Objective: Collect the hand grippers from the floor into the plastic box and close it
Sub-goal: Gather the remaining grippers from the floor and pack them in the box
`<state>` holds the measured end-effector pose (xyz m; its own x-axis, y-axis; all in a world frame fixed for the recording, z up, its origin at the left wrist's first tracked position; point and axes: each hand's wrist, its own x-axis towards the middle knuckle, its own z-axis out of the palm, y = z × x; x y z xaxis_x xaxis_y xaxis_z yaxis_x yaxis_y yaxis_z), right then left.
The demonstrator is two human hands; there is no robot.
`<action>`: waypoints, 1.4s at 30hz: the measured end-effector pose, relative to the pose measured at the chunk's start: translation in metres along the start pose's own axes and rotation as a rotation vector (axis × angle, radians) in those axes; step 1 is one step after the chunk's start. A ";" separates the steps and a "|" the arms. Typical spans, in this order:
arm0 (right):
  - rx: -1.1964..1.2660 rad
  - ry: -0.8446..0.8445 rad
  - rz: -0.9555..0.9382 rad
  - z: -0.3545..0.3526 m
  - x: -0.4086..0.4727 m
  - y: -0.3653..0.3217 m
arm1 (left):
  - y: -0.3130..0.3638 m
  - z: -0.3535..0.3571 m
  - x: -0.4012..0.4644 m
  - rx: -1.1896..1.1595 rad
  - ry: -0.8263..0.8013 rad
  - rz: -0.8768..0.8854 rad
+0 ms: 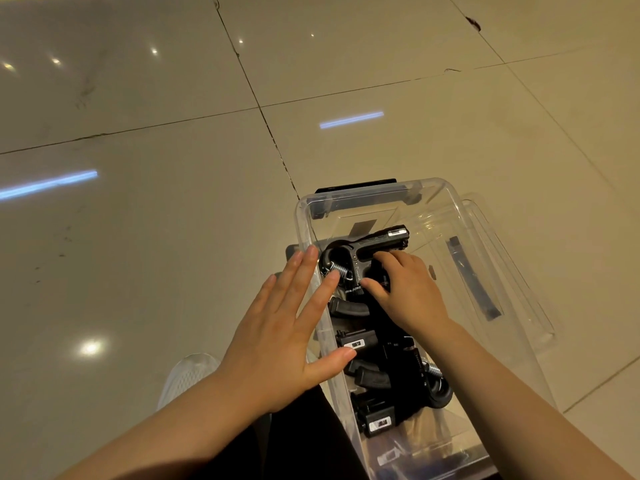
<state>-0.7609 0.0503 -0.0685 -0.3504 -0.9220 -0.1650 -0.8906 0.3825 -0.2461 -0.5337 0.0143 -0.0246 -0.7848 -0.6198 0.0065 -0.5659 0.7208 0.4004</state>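
Observation:
A clear plastic box (433,199) with black latches stands on the floor, without its lid on. Several black hand grippers (374,344) with steel springs lie piled inside it. My right hand (408,292) is inside the box, fingers curled around the handle of the topmost hand gripper (367,245). My left hand (291,327) lies flat with straight fingers against the box's left wall, holding nothing.
The clear lid (512,271) with a black latch lies on the floor right of the box, partly under it. A white shoe (187,375) and a dark trouser leg (294,441) are at the bottom. Glossy beige floor tiles (173,202) surround everything.

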 end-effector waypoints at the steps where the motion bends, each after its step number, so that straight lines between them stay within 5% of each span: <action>1: 0.029 0.004 0.017 0.001 0.000 -0.002 | 0.000 0.000 0.000 -0.001 0.002 0.000; 7: 0.228 0.050 0.143 0.009 -0.010 -0.004 | 0.000 0.001 0.001 -0.021 0.010 0.006; 13: -0.133 0.158 -0.061 0.007 -0.013 -0.008 | 0.002 0.002 0.000 -0.063 0.004 -0.001; 18: -0.024 -0.091 0.072 -0.002 0.009 -0.014 | 0.001 0.002 0.000 -0.061 -0.002 -0.006; 25: 0.080 -0.214 0.083 -0.012 0.010 -0.011 | -0.002 0.002 0.001 -0.098 -0.030 -0.003; 29: 0.316 -0.206 0.019 -0.062 -0.025 -0.011 | -0.003 -0.015 0.004 -0.095 -0.167 -0.025; 33: 0.114 -0.293 -0.061 -0.134 -0.073 -0.019 | -0.003 -0.067 0.002 -0.056 -0.250 -0.011; 42: 0.214 -0.264 -0.283 -0.288 -0.152 -0.135 | 0.079 -0.243 -0.066 0.064 -0.007 0.010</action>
<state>-0.6712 0.1217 0.2650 0.0098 -0.9558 -0.2937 -0.8509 0.1463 -0.5046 -0.4651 0.0368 0.2293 -0.7919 -0.6107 0.0040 -0.5730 0.7452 0.3412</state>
